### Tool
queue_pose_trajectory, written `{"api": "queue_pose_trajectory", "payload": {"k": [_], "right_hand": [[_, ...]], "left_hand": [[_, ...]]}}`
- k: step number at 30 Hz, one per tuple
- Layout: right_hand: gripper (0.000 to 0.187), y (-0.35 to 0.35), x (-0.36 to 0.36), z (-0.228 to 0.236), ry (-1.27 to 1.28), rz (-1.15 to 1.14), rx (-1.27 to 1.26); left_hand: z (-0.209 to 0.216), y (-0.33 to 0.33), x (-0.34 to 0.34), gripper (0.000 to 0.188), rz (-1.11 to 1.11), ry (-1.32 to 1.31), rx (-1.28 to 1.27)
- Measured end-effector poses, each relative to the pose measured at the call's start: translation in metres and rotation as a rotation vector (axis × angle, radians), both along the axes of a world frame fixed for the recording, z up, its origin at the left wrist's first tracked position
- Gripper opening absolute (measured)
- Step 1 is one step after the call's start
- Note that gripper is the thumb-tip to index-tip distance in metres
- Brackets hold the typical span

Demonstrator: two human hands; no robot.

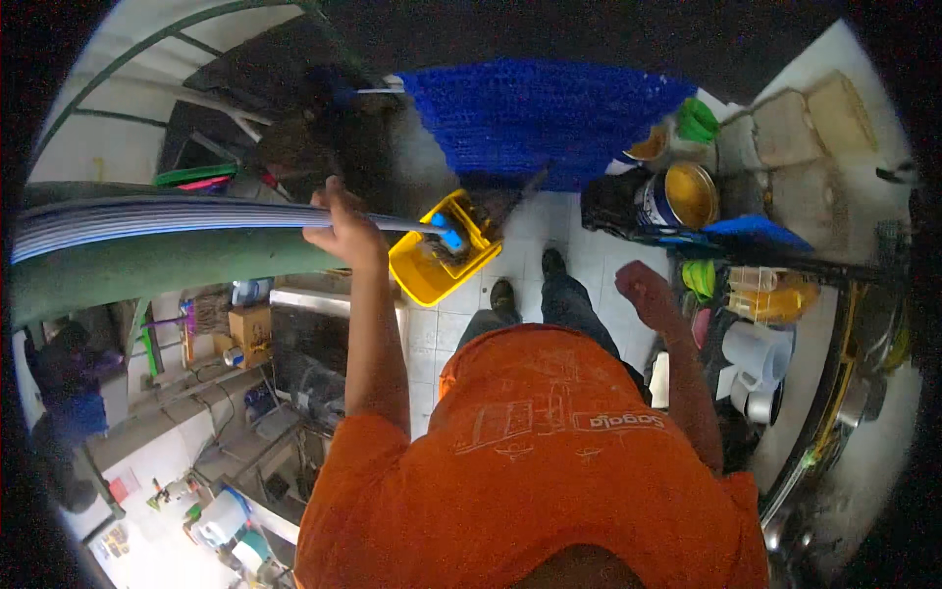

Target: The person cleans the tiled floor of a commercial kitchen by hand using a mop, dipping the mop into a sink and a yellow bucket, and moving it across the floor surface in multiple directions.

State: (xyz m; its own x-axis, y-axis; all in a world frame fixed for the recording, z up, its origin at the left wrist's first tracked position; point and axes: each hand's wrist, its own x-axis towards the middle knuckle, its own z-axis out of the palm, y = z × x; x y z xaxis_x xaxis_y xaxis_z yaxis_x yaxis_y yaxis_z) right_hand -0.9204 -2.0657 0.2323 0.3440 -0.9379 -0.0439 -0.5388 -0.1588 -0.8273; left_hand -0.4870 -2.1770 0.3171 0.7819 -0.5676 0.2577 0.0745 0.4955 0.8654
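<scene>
My left hand (pixel 345 231) is closed around the long handle of a mop (pixel 196 218), which runs from the far left of the view and is smeared into pale stripes. The mop's blue head (pixel 448 234) and dark strands sit in a yellow mop bucket (pixel 420 279) on the floor, ahead and left of my feet. My right hand (pixel 645 292) hangs away from the mop at my right side. Its fingers are curled in, with nothing visible in them. The bucket's far side is dark and blurred.
A blue textured mat or cloth (pixel 559 118) lies beyond the bucket. To the right stand a paint bucket (pixel 677 196) and plastic jugs (pixel 756 353) beside shelving. Left of me are a green horizontal surface (pixel 177 280), a cardboard box (pixel 250 332) and a cluttered bench. Pale tiles (pixel 432 344) cover the floor.
</scene>
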Motion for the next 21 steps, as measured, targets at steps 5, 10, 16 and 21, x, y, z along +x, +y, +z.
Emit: {"api": "queue_pose_trajectory", "payload": {"k": [5, 10, 16, 21], "right_hand": [[0.018, -0.109, 0.053, 0.109, 0.045, 0.116, 0.087], [0.018, -0.172, 0.113, 0.234, -0.204, 0.391, -0.356], [0.026, -0.196, 0.145, 0.297, -0.409, 0.706, -0.478], [0.026, -0.188, 0.195, 0.318, -0.675, 0.729, -0.477]], "left_hand": [[0.097, -0.008, -0.027, 0.030, 0.141, -0.126, -0.034], [0.185, -0.003, -0.027, 0.030, 0.254, -0.378, -0.085], [0.246, 0.009, -0.049, 0.010, 0.331, -0.284, -0.206], [0.153, 0.020, -0.031, 0.027, 0.287, -0.328, -0.006]]}}
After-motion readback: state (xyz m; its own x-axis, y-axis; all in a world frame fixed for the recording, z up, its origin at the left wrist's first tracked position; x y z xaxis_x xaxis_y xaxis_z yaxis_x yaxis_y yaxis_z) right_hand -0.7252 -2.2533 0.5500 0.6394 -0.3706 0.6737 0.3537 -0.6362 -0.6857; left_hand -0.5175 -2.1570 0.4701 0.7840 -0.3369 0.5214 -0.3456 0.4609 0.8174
